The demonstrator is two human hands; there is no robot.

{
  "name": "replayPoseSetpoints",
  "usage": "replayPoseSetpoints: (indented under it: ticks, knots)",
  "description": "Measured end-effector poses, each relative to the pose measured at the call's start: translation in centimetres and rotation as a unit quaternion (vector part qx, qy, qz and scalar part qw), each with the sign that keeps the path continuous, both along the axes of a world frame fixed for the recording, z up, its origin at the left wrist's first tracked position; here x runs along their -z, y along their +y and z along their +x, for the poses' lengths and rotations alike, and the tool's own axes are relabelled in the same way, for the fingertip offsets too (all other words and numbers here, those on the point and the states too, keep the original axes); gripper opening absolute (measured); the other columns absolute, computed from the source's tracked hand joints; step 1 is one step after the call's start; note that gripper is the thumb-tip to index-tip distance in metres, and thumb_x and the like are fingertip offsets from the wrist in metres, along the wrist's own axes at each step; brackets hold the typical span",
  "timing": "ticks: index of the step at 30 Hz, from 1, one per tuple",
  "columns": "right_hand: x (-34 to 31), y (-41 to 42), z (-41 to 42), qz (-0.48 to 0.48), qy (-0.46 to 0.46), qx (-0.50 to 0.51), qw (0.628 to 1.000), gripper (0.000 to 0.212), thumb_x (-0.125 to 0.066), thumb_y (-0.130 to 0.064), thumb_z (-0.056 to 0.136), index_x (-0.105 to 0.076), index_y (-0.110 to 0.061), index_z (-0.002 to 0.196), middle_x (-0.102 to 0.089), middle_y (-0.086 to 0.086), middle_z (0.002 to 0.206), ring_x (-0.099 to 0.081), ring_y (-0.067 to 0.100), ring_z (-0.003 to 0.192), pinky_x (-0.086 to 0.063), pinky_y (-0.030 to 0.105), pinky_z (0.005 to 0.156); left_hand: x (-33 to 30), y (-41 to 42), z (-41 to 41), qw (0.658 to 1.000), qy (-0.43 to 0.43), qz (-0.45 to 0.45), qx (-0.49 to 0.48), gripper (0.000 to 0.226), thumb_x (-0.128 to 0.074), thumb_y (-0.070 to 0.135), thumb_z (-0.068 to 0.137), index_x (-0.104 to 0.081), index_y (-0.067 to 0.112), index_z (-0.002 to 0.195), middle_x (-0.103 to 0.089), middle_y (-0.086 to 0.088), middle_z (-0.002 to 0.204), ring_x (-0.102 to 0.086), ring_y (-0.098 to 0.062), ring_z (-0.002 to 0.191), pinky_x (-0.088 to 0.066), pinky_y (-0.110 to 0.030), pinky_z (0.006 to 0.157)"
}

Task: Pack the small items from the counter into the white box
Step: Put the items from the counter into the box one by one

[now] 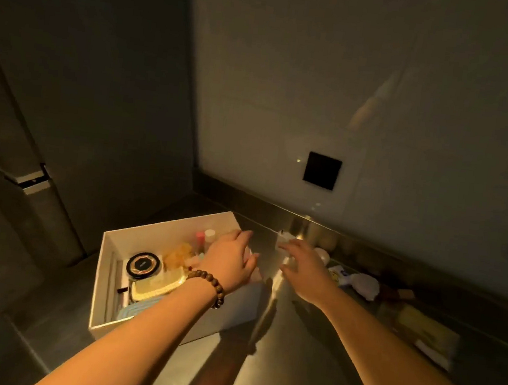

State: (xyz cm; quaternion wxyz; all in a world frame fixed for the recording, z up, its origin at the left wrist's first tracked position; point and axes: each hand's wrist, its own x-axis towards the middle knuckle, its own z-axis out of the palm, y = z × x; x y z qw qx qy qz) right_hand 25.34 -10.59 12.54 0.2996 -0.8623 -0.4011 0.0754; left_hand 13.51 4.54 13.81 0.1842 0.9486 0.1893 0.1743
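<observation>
Step in hand: mid-pack. The white box (162, 232) sits at the left end of the steel bench (306, 356), already part filled, with more small items loose to its right.
Left hand (229, 260): over the box's right side, wearing a bracelet (207, 285) of round wooden beads. Its fingers dip towards the contents; whether they hold anything cannot be told.
Right hand (304, 271): stretched past the box with fingers spread and empty, just short of a small pale item (284, 238) standing by the back ledge. The hand is blurred.
Next move, as judged: close the fingers on that item, lift it over the box wall and set it in a free gap.
In the box: a round, glossy black compact (143, 265), a pink-capped bottle (200, 238) and something blue and ribbed at the near end.
Still out: a crumpled white pouch (362, 285) and a printed packet (337, 273).
Surfaces: stiff matte card for the box, brushed reflective metal for the bench.
</observation>
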Motion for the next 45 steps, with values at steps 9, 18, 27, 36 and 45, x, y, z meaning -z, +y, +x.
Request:
replayPoseSetpoints:
  ticks: [9,18,27,36,45]
  knots:
    - [3.3,-12.7,5.4,-0.042,0.014,0.124,0.991,0.038,-0.060,-0.014,0.088,-0.057,-0.017,0.126,-0.053,0.007,0.129,-0.048,0.019,0.118,-0.034,0.022,0.101,4.4,-9.5,8.6,0.994,0.050,-0.018,0.092,0.053,-0.049,0.044,0.087,-0.040,0.021,0.135,-0.042,-0.005,0.138,-0.038,-0.023,0.125,-0.033,-0.038,0.104]
    - [8.0,-15.6,13.9,-0.185,-0.025,0.176,0.967,0.063,-0.059,-0.053,0.082,-0.038,-0.031,0.137,-0.036,0.004,0.141,-0.031,0.028,0.130,-0.032,0.043,0.107,10.9,-11.4,17.7,0.986,0.149,0.007,0.069,0.083,-0.052,0.066,0.073,-0.021,0.031,0.142,-0.021,-0.005,0.150,-0.015,-0.030,0.138,-0.017,-0.050,0.111]
    - [12.7,-14.0,16.3,-0.246,-0.012,0.174,0.953,0.080,-0.046,-0.071,0.079,-0.009,-0.045,0.145,-0.026,-0.001,0.149,-0.022,0.026,0.137,-0.019,0.058,0.109,14.8,-10.7,22.4,0.976,0.211,0.004,0.049,0.096,-0.047,0.083,0.061,-0.017,0.040,0.141,0.003,-0.006,0.155,0.001,-0.040,0.140,-0.014,-0.054,0.111]
    - [14.1,-13.5,16.3,-0.202,-0.053,0.216,0.954,0.062,-0.042,-0.063,0.085,-0.021,-0.044,0.141,-0.043,0.003,0.134,-0.034,0.027,0.121,-0.035,0.047,0.097,15.6,-10.0,21.9,0.978,0.203,0.034,0.030,0.088,-0.042,0.085,0.059,-0.034,0.041,0.135,-0.005,-0.012,0.150,-0.006,-0.039,0.135,-0.019,-0.049,0.110]
    - [14.1,-13.8,13.3,-0.167,-0.083,0.206,0.961,0.064,-0.046,-0.059,0.083,-0.027,-0.041,0.141,-0.046,0.001,0.129,-0.032,0.023,0.120,-0.034,0.037,0.096,15.7,-10.2,18.5,0.978,0.205,-0.010,0.037,0.085,-0.046,0.082,0.056,-0.034,0.044,0.132,-0.005,-0.006,0.149,-0.018,-0.036,0.128,-0.029,-0.045,0.105]
